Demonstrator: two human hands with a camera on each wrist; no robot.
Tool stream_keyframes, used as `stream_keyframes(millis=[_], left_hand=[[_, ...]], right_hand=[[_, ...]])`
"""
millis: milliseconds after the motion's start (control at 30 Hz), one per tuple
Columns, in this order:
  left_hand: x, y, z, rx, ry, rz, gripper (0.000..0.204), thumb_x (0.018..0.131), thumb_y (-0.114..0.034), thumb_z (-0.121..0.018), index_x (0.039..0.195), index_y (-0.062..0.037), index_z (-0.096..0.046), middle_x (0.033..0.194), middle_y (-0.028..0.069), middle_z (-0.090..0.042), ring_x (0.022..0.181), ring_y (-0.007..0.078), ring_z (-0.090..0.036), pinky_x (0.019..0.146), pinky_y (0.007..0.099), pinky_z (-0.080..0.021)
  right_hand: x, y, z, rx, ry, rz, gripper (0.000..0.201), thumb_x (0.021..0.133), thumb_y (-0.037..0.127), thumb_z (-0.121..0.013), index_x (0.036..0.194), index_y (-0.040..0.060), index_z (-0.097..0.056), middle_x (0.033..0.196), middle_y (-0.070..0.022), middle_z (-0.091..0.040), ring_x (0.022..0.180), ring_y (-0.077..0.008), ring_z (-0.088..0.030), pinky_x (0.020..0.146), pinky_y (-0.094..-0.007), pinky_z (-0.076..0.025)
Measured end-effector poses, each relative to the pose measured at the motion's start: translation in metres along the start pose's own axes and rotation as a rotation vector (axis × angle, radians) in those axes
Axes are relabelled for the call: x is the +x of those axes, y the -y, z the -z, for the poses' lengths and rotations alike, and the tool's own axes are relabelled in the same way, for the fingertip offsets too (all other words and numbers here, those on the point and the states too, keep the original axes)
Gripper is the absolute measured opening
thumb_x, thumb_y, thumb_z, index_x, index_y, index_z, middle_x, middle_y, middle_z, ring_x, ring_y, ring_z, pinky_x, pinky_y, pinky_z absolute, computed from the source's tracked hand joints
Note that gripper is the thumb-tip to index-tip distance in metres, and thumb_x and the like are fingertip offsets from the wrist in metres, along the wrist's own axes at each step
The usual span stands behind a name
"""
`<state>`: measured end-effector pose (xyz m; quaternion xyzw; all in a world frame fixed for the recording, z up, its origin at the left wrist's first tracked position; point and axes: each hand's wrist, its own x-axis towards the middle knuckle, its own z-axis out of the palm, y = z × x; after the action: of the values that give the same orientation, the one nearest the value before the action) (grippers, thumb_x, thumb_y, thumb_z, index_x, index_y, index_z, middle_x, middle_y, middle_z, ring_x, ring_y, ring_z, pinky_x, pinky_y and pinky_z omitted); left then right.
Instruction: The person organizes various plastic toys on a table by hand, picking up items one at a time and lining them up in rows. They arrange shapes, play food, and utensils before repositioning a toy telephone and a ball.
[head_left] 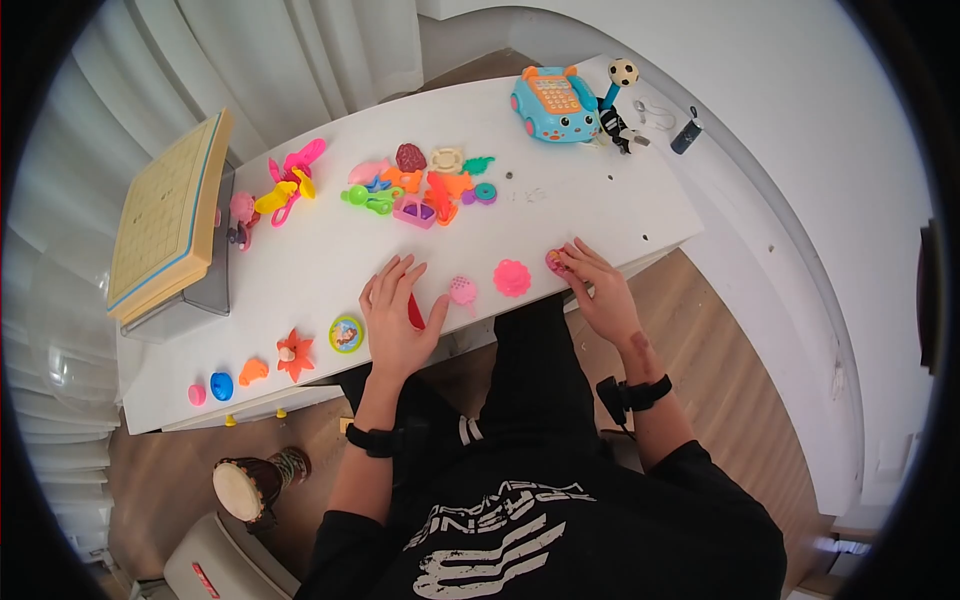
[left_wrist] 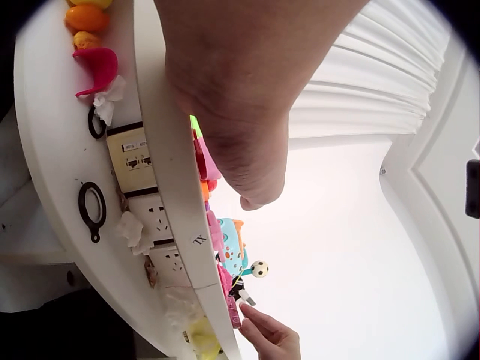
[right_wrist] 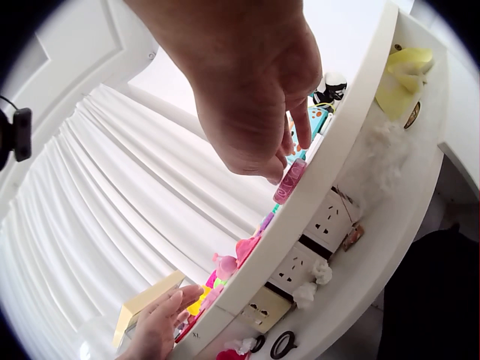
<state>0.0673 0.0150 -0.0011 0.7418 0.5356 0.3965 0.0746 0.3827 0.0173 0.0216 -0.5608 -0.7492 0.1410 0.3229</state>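
The right hand (head_left: 594, 280) pinches a small, round, pink-and-purple piece (head_left: 556, 262) between fingertips and thumb, right of centre in the head view, by the front edge of the white worktop (head_left: 360, 265). In the right wrist view its side shows pale curling lines on smooth pink, and, edge-on, its long axis slants from lower left to upper right.

The left hand (head_left: 398, 315) is palm down with fingers loosely spread, above a glossy red piece (head_left: 416, 313), mostly hidden; the visible strip runs nearly upright in the frame. Whether the hand touches it I cannot tell.

Between the hands are a pink piece with a dotted face (head_left: 463, 290), its narrow end aimed at the bottom of the frame, and a scalloped pink dish (head_left: 512, 278). Towards the lower left come a green-rimmed disc bearing a printed picture (head_left: 346, 334), a pointed red-orange flower shape (head_left: 295, 356), a curved orange piece (head_left: 254, 371), a round blue piece (head_left: 221, 386) and a small pink one (head_left: 197, 394).

A toy telephone (head_left: 556, 105) with a keypad is at upper right; its keys are too small to read. White block lettering on the black shirt (head_left: 640, 530) is too distorted to make out.
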Motion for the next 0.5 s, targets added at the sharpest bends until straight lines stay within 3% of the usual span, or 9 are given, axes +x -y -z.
stream_keyframes(millis=[133, 200, 233, 400, 500], left_hand=[[0.000, 0.000, 0.001, -0.029, -0.020, 0.002, 0.048, 0.085, -0.024, -0.079, 0.128, -0.0074, -0.064, 0.140, 0.0124, -0.061, 0.138, 0.0313, -0.051, 0.115, 0.0477, -0.031], [0.000, -0.001, 0.001, -0.029, -0.009, 0.003, 0.048, 0.086, -0.024, -0.078, 0.129, -0.0075, -0.064, 0.141, 0.0124, -0.061, 0.139, 0.0317, -0.051, 0.115, 0.0476, -0.031], [0.000, -0.002, 0.002, -0.026, 0.004, 0.006, 0.048, 0.087, -0.023, -0.077, 0.130, -0.0077, -0.063, 0.142, 0.0124, -0.060, 0.140, 0.0320, -0.050, 0.115, 0.0474, -0.031], [-0.001, 0.001, -0.001, -0.004, -0.005, 0.007, 0.048, 0.086, -0.024, -0.077, 0.129, -0.0078, -0.064, 0.141, 0.0125, -0.061, 0.138, 0.0318, -0.051, 0.114, 0.0474, -0.031], [-0.001, 0.002, -0.002, 0.009, -0.023, 0.015, 0.047, 0.086, -0.025, -0.078, 0.128, -0.0078, -0.064, 0.140, 0.0126, -0.061, 0.137, 0.0317, -0.052, 0.114, 0.0476, -0.032]], right_hand=[[0.009, 0.003, 0.003, -0.016, -0.070, 0.035, 0.034, 0.097, 0.008, -0.066, 0.131, 0.0029, -0.067, 0.138, -0.0186, -0.064, 0.134, -0.0357, -0.057, 0.110, -0.0408, -0.048], [0.025, 0.022, 0.005, 0.158, 0.019, -0.142, 0.045, 0.099, 0.013, -0.065, 0.141, 0.0019, -0.058, 0.147, -0.0189, -0.057, 0.136, -0.0364, -0.055, 0.112, -0.0429, -0.046], [0.035, 0.028, 0.002, 0.159, 0.015, -0.143, 0.045, 0.099, 0.013, -0.065, 0.141, 0.0019, -0.058, 0.147, -0.0189, -0.057, 0.136, -0.0364, -0.055, 0.112, -0.0429, -0.046], [0.101, 0.029, -0.027, -0.127, 0.255, 0.165, 0.058, 0.102, 0.022, -0.057, 0.154, 0.0003, -0.040, 0.159, -0.0198, -0.044, 0.145, -0.0352, -0.044, 0.117, -0.0456, -0.041], [0.128, 0.024, -0.052, -0.149, 0.356, 0.186, 0.055, 0.104, 0.026, -0.053, 0.152, -0.0005, -0.042, 0.160, -0.0200, -0.041, 0.147, -0.0346, -0.041, 0.118, -0.0462, -0.040]])
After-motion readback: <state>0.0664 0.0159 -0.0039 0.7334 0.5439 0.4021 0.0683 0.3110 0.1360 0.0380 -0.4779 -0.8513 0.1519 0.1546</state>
